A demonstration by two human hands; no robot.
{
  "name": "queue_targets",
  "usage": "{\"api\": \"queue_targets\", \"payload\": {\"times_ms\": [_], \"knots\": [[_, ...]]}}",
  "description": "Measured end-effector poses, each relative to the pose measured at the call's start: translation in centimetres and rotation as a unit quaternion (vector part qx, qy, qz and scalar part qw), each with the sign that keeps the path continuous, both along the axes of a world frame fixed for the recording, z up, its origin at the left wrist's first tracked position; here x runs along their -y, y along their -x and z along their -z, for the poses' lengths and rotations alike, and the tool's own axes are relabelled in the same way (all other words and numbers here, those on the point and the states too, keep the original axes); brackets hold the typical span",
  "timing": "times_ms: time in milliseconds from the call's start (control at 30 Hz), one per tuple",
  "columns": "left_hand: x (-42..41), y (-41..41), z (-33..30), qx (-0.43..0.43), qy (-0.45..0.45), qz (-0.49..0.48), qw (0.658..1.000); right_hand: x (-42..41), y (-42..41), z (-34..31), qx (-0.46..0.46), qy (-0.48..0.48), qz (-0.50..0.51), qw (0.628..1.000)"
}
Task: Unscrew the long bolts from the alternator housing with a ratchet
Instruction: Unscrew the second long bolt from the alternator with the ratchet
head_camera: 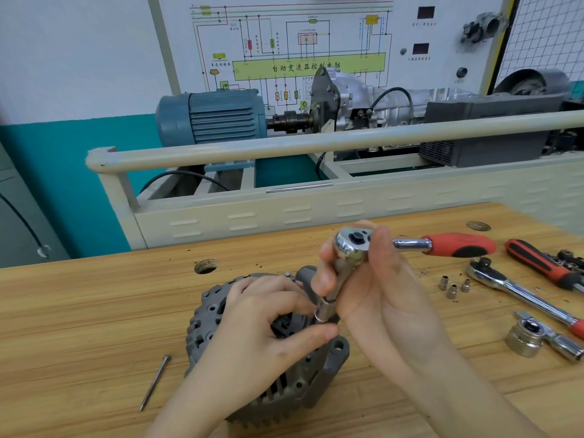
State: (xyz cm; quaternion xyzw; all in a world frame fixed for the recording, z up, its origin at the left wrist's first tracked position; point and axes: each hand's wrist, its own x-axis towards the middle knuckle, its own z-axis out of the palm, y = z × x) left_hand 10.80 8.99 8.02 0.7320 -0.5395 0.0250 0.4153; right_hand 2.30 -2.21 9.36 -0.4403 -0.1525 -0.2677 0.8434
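Observation:
A grey alternator [215, 314] lies on the wooden bench [79, 311] in the lower middle of the view. My left hand [265, 320] rests on its housing, with thumb and fingers pinching the socket [325, 312] at the tip of the extension. My right hand [376, 289] grips the chrome head of the ratchet [350, 243], whose red and black handle [458, 245] sticks out to the right. The extension slants down from the ratchet head into the housing's right side. One long bolt [155, 382] lies loose on the bench left of the alternator.
On the bench at right lie a second ratchet [518, 290], a red-handled driver [537, 262], three small sockets [453, 287] and a large socket on an adapter [527, 338]. A hole [205, 266] sits in the benchtop behind the alternator. Beyond stands a training rig with a blue motor [211, 116].

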Motion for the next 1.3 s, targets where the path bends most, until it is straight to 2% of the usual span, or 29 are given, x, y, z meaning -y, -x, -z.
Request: {"api": "queue_targets", "payload": {"times_ms": [300,700,867,933,1300], "knots": [[-0.24,-0.26,0.06,-0.01,-0.007,0.032,0.999,-0.11,-0.02,-0.04,0.007,0.007,-0.075,0.997],[-0.04,-0.12,0.3,-0.013,0.002,-0.016,1.0,-0.28,0.1,0.0,0.007,0.008,-0.013,1.0],[-0.18,-0.26,0.25,-0.035,0.014,0.023,0.999,-0.44,0.22,-0.04,-0.005,0.052,-0.032,0.998],[-0.16,-0.28,0.24,-0.015,0.0,0.037,0.999,-0.61,0.18,-0.04,-0.012,0.06,-0.038,0.997],[-0.07,-0.42,0.61,0.006,-0.013,0.013,1.0,-0.58,0.11,0.22,0.017,0.022,-0.045,0.999]]}}
